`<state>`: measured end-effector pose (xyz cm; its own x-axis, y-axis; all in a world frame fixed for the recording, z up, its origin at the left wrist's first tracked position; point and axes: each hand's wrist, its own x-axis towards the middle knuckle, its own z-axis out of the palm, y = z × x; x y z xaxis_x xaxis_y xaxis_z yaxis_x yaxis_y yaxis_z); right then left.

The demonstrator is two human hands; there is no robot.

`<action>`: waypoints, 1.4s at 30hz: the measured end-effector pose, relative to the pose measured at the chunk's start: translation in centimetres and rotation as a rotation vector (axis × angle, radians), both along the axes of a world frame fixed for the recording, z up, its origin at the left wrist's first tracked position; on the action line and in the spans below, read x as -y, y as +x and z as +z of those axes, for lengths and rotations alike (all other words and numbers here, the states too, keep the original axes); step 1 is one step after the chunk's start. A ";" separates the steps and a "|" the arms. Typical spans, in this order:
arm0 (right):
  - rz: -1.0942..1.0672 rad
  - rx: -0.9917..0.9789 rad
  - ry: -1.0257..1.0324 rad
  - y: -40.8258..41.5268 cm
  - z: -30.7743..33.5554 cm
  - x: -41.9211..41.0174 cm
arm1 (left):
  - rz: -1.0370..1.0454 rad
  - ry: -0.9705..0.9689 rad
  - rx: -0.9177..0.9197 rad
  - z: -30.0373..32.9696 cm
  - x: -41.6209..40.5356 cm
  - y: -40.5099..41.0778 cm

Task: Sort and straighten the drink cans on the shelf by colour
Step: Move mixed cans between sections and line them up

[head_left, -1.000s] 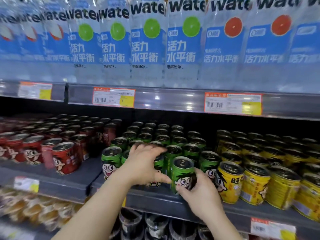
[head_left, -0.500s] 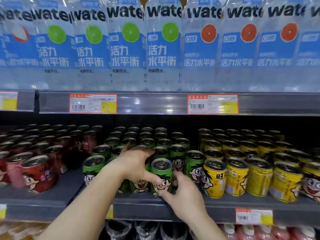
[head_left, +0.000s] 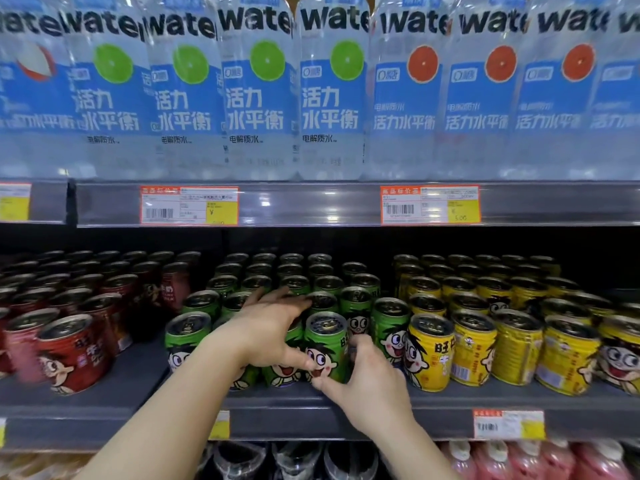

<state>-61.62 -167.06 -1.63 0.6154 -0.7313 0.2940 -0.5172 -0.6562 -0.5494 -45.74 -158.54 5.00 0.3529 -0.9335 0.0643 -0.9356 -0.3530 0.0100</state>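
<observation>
The front green can (head_left: pixel 325 344) stands at the front edge of the middle shelf (head_left: pixel 104 400), in the green block between the red cans (head_left: pixel 74 355) on the left and the yellow cans (head_left: pixel 429 351) on the right. It is a short ribbed cylinder with a silver pull-tab lid and a cartoon face printed on its wall. The left hand (head_left: pixel 266 327) drapes over the neighbouring green cans, fingers spread, thumb pressed on the front green can's left side. The right hand (head_left: pixel 370 382) cups its right and lower side, thumb and fingers closed on the wall. Both hands thus grip this one can.

Green cans touch it on both sides and behind. A bare strip of shelf lies between the red and green blocks. The upper shelf with water bottles (head_left: pixel 263 88) hangs above the can tops, with a dark gap between.

The can's long axis is upright; the face points toward the camera.
</observation>
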 end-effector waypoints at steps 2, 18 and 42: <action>0.039 0.021 -0.043 -1.5 0.8 0.8 | -0.007 -0.060 0.063 -0.5 0.1 0.0; 0.055 -0.611 -0.224 -1.7 8.3 10.0 | -0.015 -0.497 0.038 -3.2 -0.2 -2.9; 0.477 -0.234 -0.148 1.5 7.9 15.1 | 0.095 -0.705 0.230 -7.2 4.1 -7.1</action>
<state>-60.14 -182.16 6.28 0.9296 -0.3167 0.1884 -0.2410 -0.9093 -0.3392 -52.80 -162.62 -2.23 0.3348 -0.6100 0.7182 -0.9073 -0.4144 0.0710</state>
